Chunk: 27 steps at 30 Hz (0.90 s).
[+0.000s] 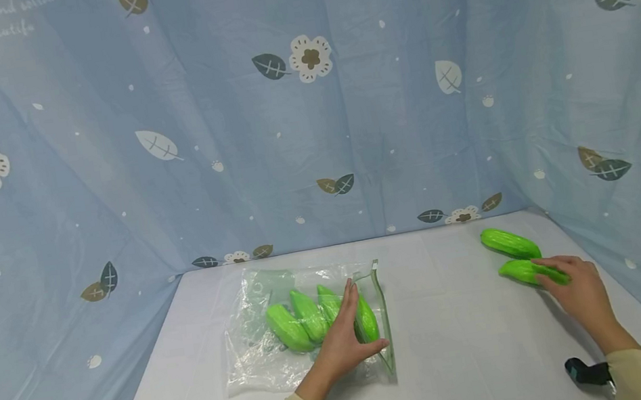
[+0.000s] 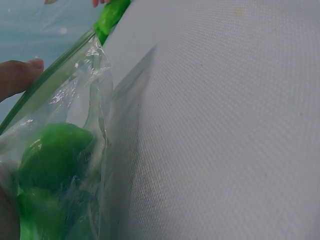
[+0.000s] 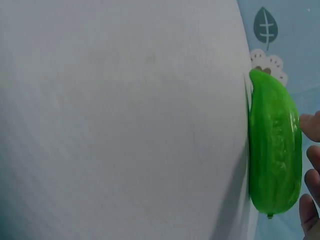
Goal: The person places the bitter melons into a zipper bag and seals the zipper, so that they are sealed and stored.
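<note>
Right hand [image 1: 582, 292] is gripping a green cucumber [image 1: 517, 271] near the table's [image 1: 443, 326] right edge; left hand [image 1: 340, 347], fingers straight, thumb spread wide, is touching the clear bag [image 1: 246, 368] that's holding more cucumbers [image 1: 287, 329]!

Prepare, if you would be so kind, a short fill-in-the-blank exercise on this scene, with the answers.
1. The person's ____ hand is at the clear bag.
2. The vegetables inside that bag are coloured ____.
3. The printed cloth behind the table has a background coloured ____.
Answers: left; green; blue.
</note>
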Tool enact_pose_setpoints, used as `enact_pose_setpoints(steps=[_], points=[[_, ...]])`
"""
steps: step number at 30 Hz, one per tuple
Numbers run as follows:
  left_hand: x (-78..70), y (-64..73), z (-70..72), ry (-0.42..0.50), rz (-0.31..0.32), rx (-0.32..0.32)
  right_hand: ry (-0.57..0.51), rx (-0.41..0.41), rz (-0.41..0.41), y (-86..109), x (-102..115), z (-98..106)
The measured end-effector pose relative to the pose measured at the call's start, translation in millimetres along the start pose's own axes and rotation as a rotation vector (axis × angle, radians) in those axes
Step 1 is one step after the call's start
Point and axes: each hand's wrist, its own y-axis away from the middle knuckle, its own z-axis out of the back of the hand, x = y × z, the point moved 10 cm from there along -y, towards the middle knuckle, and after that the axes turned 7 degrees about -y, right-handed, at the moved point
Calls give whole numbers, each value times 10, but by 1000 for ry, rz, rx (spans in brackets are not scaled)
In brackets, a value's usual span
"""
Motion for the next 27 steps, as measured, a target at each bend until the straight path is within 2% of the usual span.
enact_pose_setpoints(steps=[4, 14, 20, 27], points=[[6, 4, 0, -3, 7, 2, -2, 5, 18, -28, -37, -14], [9, 5, -8, -3, 6, 2, -54, 167, -46, -24, -155, -134], [6, 2, -10, 7, 6, 4, -20, 218, -62, -34, -171, -146], [2, 8, -3, 10, 7, 5, 17, 321, -107, -38, -200, -202]])
